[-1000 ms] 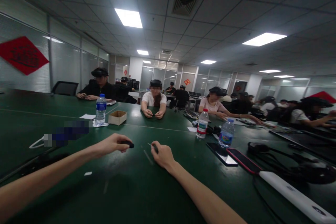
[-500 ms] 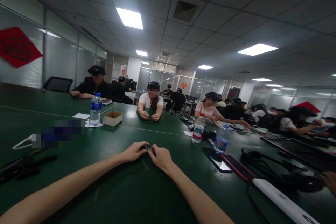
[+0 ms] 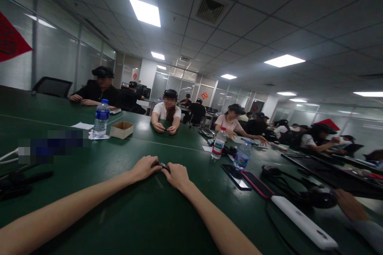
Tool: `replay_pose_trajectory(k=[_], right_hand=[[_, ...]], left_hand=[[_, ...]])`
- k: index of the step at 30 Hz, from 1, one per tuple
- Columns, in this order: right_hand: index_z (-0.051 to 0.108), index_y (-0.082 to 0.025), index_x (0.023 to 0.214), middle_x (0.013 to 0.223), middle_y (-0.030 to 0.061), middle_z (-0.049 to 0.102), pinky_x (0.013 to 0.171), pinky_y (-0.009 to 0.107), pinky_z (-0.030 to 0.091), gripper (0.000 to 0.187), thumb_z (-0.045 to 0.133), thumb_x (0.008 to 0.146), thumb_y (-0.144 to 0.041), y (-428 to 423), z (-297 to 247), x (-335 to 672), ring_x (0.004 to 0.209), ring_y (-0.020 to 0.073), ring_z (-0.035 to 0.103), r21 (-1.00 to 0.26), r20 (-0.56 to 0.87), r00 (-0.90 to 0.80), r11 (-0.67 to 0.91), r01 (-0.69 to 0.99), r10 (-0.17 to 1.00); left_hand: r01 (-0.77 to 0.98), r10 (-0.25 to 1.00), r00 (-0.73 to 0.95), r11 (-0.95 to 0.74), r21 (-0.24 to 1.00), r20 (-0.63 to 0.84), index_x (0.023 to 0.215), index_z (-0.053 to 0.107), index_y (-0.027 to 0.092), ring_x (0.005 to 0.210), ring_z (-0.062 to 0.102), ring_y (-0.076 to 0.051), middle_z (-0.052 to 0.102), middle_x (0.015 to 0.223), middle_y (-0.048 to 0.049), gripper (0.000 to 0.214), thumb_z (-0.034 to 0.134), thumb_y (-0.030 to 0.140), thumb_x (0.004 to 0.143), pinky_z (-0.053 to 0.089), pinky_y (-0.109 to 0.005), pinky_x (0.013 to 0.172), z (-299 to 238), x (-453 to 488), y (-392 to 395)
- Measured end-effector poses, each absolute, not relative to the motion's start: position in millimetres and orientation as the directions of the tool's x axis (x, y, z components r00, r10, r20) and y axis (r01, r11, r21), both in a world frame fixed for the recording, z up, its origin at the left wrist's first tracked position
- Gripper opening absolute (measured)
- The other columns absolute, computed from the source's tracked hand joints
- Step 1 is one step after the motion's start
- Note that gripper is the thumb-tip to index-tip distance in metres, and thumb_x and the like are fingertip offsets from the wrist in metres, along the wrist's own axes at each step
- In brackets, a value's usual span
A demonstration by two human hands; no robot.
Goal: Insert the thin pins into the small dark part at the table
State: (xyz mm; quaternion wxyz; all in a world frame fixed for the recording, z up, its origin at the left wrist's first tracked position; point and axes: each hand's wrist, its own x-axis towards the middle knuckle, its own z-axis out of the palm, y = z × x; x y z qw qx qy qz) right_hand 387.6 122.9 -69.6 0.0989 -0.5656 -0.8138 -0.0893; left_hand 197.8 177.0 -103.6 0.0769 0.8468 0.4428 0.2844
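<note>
The left hand [image 3: 145, 167] and the right hand [image 3: 177, 175] meet fingertip to fingertip low over the dark green bench [image 3: 143, 215]. Both pinch a small black object [image 3: 163, 165] between them; what it is cannot be told. To the right, a flat black phone [image 3: 235, 175] lies just beside a red-cased phone [image 3: 257, 184]. Farther off to the left stand a clear plastic water bottle [image 3: 101, 118] and a small open cardboard box [image 3: 121, 129].
</note>
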Motion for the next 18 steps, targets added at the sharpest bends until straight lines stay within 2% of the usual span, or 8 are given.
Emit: replay_pose_trajectory(k=[6,10,14,18], right_hand=[[0.058,-0.023,0.098,0.096,0.0056,0.063,0.068,0.027,0.040,0.043,0.030,0.090,-0.055,122.6,-70.4,389.8,0.083,0.0182,0.059,0.004,0.287,-0.349,0.363,0.932,0.892],[0.057,-0.025,0.104,0.104,0.0047,0.059,0.068,0.025,0.039,0.038,0.032,0.091,-0.050,122.5,-70.6,390.9,0.087,0.0161,0.057,-0.026,0.304,-0.343,0.368,0.930,0.889],[0.058,-0.023,0.100,0.099,0.0037,0.059,0.066,0.025,0.038,0.035,0.036,0.090,-0.048,123.8,-70.1,391.4,0.085,0.0153,0.056,-0.051,0.303,-0.350,0.382,0.923,0.886],[0.059,-0.023,0.098,0.096,0.0028,0.060,0.068,0.024,0.038,0.034,0.040,0.088,-0.049,125.5,-67.9,393.6,0.085,0.0145,0.056,-0.156,0.353,-0.322,0.395,0.905,0.878]], left_hand=[[0.633,0.744,0.561,-0.668,0.392,0.363,0.081,0.056,0.017,0.069,0.053,-0.016,0.059,0.076,-0.0039,0.037,0.037,0.049,0.086,0.034,-0.025,0.062,-100.2,194.4,172.7],[0.619,0.718,0.605,-0.696,0.363,0.346,0.087,0.058,0.019,0.077,0.055,-0.019,0.061,0.084,-0.0055,0.036,0.037,0.048,0.086,0.036,-0.026,0.068,-99.9,194.1,173.9],[0.636,0.731,0.599,-0.682,0.362,0.326,0.092,0.059,0.019,0.082,0.056,-0.020,0.061,0.088,-0.0071,0.037,0.035,0.047,0.087,0.038,-0.028,0.073,-98.1,192.9,172.0],[0.605,0.701,0.619,-0.713,0.355,0.354,0.092,0.059,0.019,0.082,0.056,-0.020,0.062,0.089,-0.0070,0.038,0.033,0.047,0.088,0.038,-0.029,0.075,-95.6,190.8,168.7]])
